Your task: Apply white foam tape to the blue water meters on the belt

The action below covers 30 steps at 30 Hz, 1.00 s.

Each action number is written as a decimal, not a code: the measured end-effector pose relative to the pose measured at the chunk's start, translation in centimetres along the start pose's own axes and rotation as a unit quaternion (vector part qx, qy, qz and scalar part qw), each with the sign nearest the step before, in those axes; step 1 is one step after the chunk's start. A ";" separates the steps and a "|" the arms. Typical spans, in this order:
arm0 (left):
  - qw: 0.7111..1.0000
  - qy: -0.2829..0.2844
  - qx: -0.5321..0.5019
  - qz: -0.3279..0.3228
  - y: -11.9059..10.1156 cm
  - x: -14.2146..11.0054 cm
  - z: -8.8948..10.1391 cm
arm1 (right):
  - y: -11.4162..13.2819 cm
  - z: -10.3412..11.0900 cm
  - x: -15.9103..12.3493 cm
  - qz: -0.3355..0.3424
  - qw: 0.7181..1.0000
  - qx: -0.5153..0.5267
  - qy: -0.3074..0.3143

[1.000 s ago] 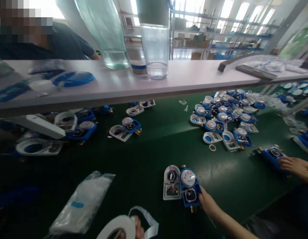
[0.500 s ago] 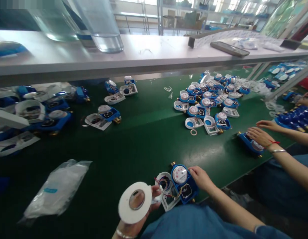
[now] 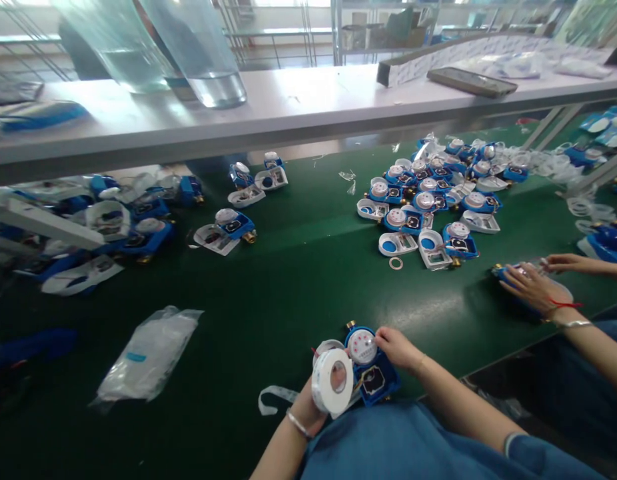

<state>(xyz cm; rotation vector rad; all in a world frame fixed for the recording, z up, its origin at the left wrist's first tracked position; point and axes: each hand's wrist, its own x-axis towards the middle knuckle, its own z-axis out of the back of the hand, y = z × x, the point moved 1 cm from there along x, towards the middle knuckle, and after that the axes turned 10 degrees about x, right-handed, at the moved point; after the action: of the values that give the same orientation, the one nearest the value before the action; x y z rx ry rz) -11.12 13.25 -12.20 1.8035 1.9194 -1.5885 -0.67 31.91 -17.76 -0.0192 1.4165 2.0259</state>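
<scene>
My left hand [image 3: 308, 408] is wrapped round a roll of white tape [image 3: 322, 381], with a loose pale strip [image 3: 274, 395] trailing to its left. Just beyond the roll lies a blue water meter [image 3: 387, 379], its round white dial facing up and a brass fitting at its top end. The meter's white cover [image 3: 324, 348] rests beside it, partly hidden by the roll and joined by thin wires. At the dial's right edge, thumb and fingers of my right hand [image 3: 399, 348] are pinched together; whatever lies between them is too small to make out.
Several opened meters [image 3: 428, 200] are heaped at the back right, more [image 3: 148, 233] at the left. A plastic bag [image 3: 151, 357] lies front left. A co-worker's hands [image 3: 533, 290] handle another meter at the right. Above runs a white shelf [image 3: 308, 100] with bottles and a phone [image 3: 471, 81].
My left hand has brought the tape roll right and up, over the white cover, and turned it. My right hand's fingers now pinch at the dial's edge. The view has shifted left.
</scene>
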 end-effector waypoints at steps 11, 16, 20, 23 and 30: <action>0.996 0.003 -0.067 -0.057 -0.5 -2.7 2.0 | 7.6 -1.4 4.2 0.203 0.896 -0.343 0.198; 0.996 -0.018 -0.049 -0.078 -0.4 -4.2 3.4 | 8.0 -1.6 6.0 0.214 0.856 -0.372 0.288; 0.996 -0.017 -0.051 -0.069 0.3 -4.5 4.2 | 8.4 -1.6 5.8 0.233 0.839 -0.387 0.301; 0.996 -0.010 -0.057 -0.072 0.7 -4.4 4.4 | 8.4 -1.8 5.0 0.257 0.831 -0.392 0.300; 0.993 -0.019 -0.068 -0.094 0.5 -3.9 4.2 | 7.6 -1.8 4.2 0.278 0.823 -0.387 0.308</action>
<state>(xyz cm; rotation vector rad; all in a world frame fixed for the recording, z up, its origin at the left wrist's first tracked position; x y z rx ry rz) -11.91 7.55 -11.91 1.5720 2.1766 -1.4883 -8.54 31.01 -13.74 -0.7496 0.8450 3.1755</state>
